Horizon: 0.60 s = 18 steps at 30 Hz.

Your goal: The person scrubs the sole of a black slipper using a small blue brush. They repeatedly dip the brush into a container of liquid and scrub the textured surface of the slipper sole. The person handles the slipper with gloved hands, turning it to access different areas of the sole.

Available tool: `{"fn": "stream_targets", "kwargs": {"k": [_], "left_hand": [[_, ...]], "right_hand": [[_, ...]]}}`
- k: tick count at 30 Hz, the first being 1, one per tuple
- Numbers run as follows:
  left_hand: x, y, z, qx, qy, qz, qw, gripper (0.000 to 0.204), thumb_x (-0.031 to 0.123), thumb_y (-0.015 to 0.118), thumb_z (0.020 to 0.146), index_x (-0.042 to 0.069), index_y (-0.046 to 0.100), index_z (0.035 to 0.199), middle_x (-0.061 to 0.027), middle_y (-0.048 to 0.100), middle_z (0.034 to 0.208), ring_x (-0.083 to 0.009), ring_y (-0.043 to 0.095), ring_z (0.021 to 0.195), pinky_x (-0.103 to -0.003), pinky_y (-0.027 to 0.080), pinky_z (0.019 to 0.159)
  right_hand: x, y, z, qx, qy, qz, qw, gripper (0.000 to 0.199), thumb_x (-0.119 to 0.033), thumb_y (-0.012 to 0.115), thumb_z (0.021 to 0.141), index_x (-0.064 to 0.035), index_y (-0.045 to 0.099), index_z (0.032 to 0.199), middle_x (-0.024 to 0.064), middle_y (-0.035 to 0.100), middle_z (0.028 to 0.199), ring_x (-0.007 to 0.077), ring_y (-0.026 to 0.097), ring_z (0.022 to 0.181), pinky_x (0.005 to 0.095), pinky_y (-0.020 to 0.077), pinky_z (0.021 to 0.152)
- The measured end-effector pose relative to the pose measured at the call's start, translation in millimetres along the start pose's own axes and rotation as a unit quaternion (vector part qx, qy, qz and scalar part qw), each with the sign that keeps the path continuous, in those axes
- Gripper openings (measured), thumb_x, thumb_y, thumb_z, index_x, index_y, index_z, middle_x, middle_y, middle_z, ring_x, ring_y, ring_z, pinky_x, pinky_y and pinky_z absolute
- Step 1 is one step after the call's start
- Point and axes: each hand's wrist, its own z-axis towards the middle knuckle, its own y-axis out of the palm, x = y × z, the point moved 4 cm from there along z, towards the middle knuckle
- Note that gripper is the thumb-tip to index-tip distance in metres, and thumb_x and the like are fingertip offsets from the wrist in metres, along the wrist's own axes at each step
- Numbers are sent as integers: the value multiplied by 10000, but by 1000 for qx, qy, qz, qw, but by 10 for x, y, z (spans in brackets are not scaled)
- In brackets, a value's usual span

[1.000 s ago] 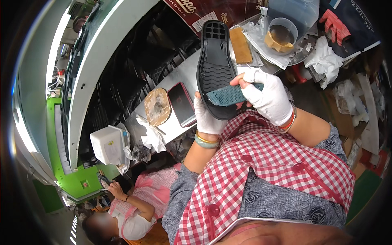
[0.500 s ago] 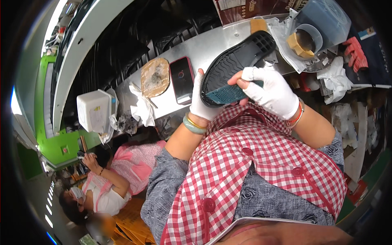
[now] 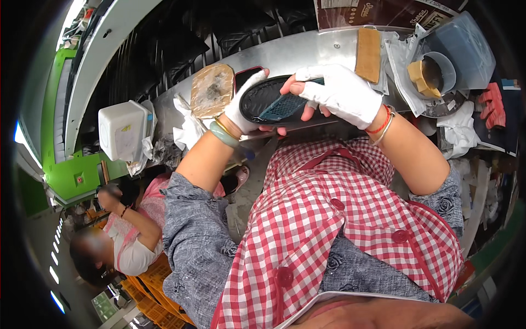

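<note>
My left hand (image 3: 241,112), in a white fingerless glove, grips the rounded end of a black shoe sole (image 3: 256,97) from its left side. The sole is tilted above the metal bench, and its other end is hidden behind my right hand. Gloved the same way, my right hand (image 3: 345,96) pinches a teal textured strip (image 3: 282,107) between thumb and fingers. The strip lies over the sole's inner face; whether it is stuck down there I cannot tell.
Left of the sole are a stained tan pad (image 3: 212,90), a partly covered phone (image 3: 245,77), crumpled white cloth (image 3: 189,130) and a white container (image 3: 121,131). Rightward are a tan block (image 3: 367,55), a clear cup (image 3: 441,74) and a pink glove (image 3: 493,105). A person (image 3: 143,230) works at far left.
Both hands have moved away from my body with the sole and strip. The sole has turned flatter and now covers much of the phone. My view has shifted.
</note>
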Motion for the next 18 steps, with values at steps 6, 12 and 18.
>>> {"fn": "stream_targets", "kwargs": {"k": [6,12,18], "left_hand": [[265,-114,44,26,-56,60,996,636,525,400,927,-18,487,1245,-254,643,942,-383,651,574,-348,493,327],[420,-96,127,70,-76,104,989,689,567,382,916,-39,494,1225,-247,661,841,-395,644,530,-299,434,269],[482,-45,147,75,-100,89,988,703,542,361,932,-82,485,1231,-281,655,881,-368,652,537,-287,494,322]], "right_hand": [[46,-176,79,5,16,-27,1000,305,-305,561,924,-46,668,1043,23,666,851,67,576,585,206,416,536],[16,-344,50,8,-10,-7,1000,284,-245,580,911,-3,661,1035,76,680,926,98,579,558,220,470,599],[68,-485,1,8,-2,-36,999,272,-215,584,904,3,659,1049,85,686,979,106,600,572,221,489,624]]}}
